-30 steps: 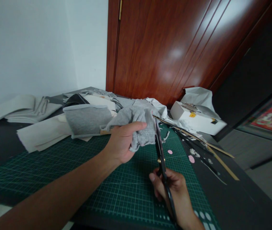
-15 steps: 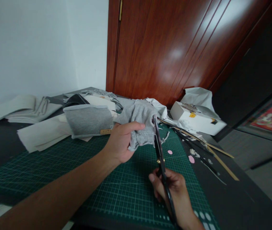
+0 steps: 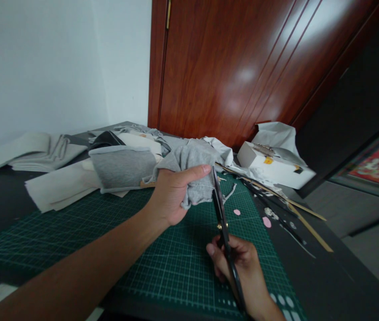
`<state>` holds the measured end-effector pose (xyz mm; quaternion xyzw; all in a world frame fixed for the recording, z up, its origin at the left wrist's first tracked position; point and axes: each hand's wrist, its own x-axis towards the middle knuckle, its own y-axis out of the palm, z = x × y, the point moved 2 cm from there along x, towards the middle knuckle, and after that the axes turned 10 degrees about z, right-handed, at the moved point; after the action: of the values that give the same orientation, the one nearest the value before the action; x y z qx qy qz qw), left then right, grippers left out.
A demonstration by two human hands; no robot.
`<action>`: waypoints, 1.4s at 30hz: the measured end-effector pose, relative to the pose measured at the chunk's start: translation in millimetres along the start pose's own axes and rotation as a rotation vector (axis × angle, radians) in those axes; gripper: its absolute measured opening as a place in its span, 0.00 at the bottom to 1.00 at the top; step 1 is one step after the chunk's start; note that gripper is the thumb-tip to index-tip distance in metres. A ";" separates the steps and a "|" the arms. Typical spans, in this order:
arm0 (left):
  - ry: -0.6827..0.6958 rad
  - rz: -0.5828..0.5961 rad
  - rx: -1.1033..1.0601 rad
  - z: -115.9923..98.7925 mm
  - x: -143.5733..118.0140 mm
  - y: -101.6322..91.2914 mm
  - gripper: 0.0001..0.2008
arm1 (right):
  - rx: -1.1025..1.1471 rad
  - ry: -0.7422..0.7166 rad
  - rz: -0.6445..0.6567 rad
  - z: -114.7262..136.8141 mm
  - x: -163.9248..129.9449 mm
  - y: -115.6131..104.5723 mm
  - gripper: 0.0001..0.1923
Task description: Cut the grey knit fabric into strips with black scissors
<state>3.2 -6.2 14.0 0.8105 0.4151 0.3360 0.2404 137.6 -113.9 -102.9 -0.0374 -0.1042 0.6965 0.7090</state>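
My left hand (image 3: 172, 196) grips a bunched piece of grey knit fabric (image 3: 197, 154), its thumb lying on top and pointing toward the right edge. The fabric is held above a green cutting mat (image 3: 169, 263). My right hand (image 3: 239, 272) is closed around the handles of black scissors (image 3: 221, 214). Their blades point away from me and lie against the fabric's right edge; the tips are slightly apart. A thin strip of fabric (image 3: 231, 194) dangles just right of the blades. My right fingers are partly hidden behind the handles.
A folded grey cloth piece (image 3: 125, 167) and pale paper sheets (image 3: 62, 185) lie at the left. Folded off-white fabric (image 3: 42, 151) rests by the wall. At the right are a white box (image 3: 272, 165), wooden rulers (image 3: 309, 227) and pink scraps (image 3: 267, 222).
The left hand has shifted its hold slightly, its thumb now further right along the fabric. The scissor tips have drawn down and left a little, with the blades slightly more apart.
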 end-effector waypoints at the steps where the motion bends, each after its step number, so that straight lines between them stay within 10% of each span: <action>1: 0.004 -0.007 -0.004 0.0 0.2 -0.4 0.12 | -0.006 -0.007 0.000 0.5 0.0 -0.2 0.20; 42: 0.265 -0.020 0.135 4.9 2.1 4.2 0.16 | 0.076 0.029 0.004 1.4 -0.5 2.5 0.20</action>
<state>10.0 -7.3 14.3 0.7692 0.4728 0.4091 0.1320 134.8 -114.4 -102.0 -0.0204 -0.0673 0.7007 0.7099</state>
